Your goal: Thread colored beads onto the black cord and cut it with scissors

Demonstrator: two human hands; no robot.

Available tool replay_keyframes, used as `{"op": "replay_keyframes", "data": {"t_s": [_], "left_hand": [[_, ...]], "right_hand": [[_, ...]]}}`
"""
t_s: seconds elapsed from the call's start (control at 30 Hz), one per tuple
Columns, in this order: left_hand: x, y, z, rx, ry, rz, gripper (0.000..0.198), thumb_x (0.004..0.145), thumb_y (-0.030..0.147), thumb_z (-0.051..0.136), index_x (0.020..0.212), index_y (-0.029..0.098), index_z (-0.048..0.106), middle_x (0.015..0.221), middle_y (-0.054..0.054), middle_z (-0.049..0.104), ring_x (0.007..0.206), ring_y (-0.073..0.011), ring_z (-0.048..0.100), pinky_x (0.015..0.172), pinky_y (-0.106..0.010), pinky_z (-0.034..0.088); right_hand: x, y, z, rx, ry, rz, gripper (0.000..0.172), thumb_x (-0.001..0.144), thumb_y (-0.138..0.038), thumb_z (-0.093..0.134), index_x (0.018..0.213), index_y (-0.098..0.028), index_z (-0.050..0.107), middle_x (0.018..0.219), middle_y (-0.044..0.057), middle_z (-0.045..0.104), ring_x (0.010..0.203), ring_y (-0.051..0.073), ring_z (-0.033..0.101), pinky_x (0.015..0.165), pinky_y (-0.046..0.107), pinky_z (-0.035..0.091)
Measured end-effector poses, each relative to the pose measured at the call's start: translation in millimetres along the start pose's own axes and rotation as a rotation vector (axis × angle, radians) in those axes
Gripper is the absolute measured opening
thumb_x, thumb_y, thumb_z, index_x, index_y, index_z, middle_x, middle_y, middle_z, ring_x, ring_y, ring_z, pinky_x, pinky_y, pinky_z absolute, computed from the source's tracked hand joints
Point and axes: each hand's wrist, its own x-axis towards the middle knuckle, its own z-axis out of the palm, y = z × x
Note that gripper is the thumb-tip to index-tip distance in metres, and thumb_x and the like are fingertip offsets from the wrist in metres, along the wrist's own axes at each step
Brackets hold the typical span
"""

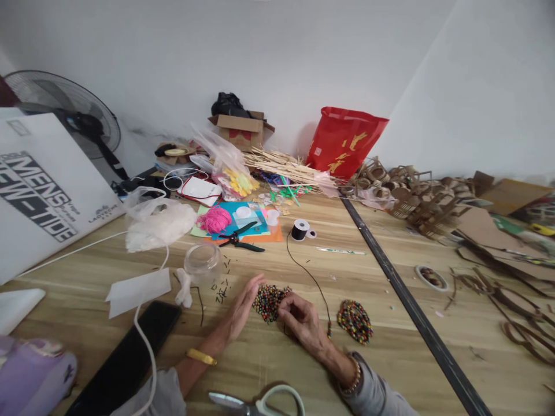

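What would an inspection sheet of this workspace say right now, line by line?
Surface: wooden table, dark strip running along it.
Job's things: bead pile; coiled bead string to its right; black cord leading from its spool.
Clutter: scissors nearest, pink yarn, pliers-like tool, clear jar.
Left hand: open, beside the pile.
Right hand: pinched at the pile's right edge; anything held is unclear.
Cables: white cable across the black slab.
Surroundings: fan at left, red bag near the wall.

We record, by reference to one red bag point(344, 144): to its left, an open cardboard box point(238, 128) and a heap of pale sticks point(281, 164); left and nearer us, one ball of pink yarn point(214, 220); far left, one black fan point(89, 124); to its right, small woven baskets point(405, 203).
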Motion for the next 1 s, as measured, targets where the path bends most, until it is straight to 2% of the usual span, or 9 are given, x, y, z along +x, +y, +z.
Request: {"op": "replay_keyframes", "data": {"t_s": [0.2,0.47,0.63,0.73,0.8,0.9,1.0], "left_hand": [[1,-3,7.9,-0.057,-0.093,0.044,0.056,0.092,0.055,0.033,0.135,0.020,0.044,0.135,-0.010,0.053,0.127,-0.0264,0.045,0.112,-0.044,0.027],[13,-26,11.1,-0.167,-0.055,0.052,0.066,0.088,0.063,0.032,0.135,0.017,0.043,0.131,-0.013,0.056,0.126,-0.0268,0.046,0.110,-0.043,0.029],[8,-14,6.0,-0.167,-0.008,0.075,0.063,0.090,0.060,0.033,0.133,0.016,0.045,0.129,-0.013,0.057,0.124,-0.0263,0.047,0.109,-0.040,0.030],[3,-3,0.0,-0.071,0.027,0.086,0.054,0.092,0.053,0.034,0.131,0.018,0.047,0.127,-0.010,0.058,0.123,-0.0255,0.048,0.106,-0.040,0.032],[1,2,-3.7,0.032,0.036,0.117,0.045,0.090,0.047,0.043,0.123,0.019,0.055,0.122,-0.009,0.062,0.117,-0.0255,0.052,0.102,-0.039,0.037],[0,9,-7.1,0.245,0.036,0.244,0.022,0.081,0.032,0.060,0.094,0.017,0.069,0.100,-0.008,0.068,0.100,-0.0246,0.059,0.091,-0.037,0.043],[0,13,-8.3,0.469,-0.026,0.351,0.008,0.076,0.017,0.063,0.071,0.017,0.069,0.075,-0.004,0.066,0.080,-0.0207,0.060,0.079,-0.034,0.045]], "right_hand": [[0,8,-1,0.014,-0.027,0.017,0.029,0.083,-0.045,0.060,0.076,-0.017,0.055,0.058,-0.004,0.047,0.045,0.008,0.040,0.041,0.020,0.032],[1,2,-2,-0.155,-0.008,-0.067,0.026,0.084,-0.040,0.058,0.074,-0.016,0.059,0.064,0.000,0.052,0.056,0.011,0.046,0.050,0.022,0.036],[0,-3,-3,-0.265,-0.046,-0.110,0.024,0.087,-0.035,0.054,0.074,-0.016,0.059,0.064,0.000,0.053,0.059,0.012,0.047,0.054,0.023,0.036],[0,-3,-4,-0.305,-0.046,-0.142,0.023,0.088,-0.034,0.052,0.074,-0.017,0.058,0.066,0.001,0.054,0.061,0.013,0.048,0.056,0.024,0.037],[1,-3,-4,-0.319,-0.043,-0.172,0.022,0.089,-0.032,0.051,0.075,-0.017,0.059,0.068,0.002,0.055,0.063,0.014,0.049,0.058,0.025,0.039],[1,-1,-5,-0.341,-0.051,-0.226,0.019,0.089,-0.028,0.052,0.076,-0.017,0.060,0.071,0.003,0.058,0.067,0.015,0.052,0.062,0.026,0.040],[2,0,-6,-0.347,-0.057,-0.247,0.016,0.088,-0.024,0.054,0.075,-0.017,0.061,0.072,0.004,0.058,0.068,0.015,0.053,0.064,0.026,0.042]]}}
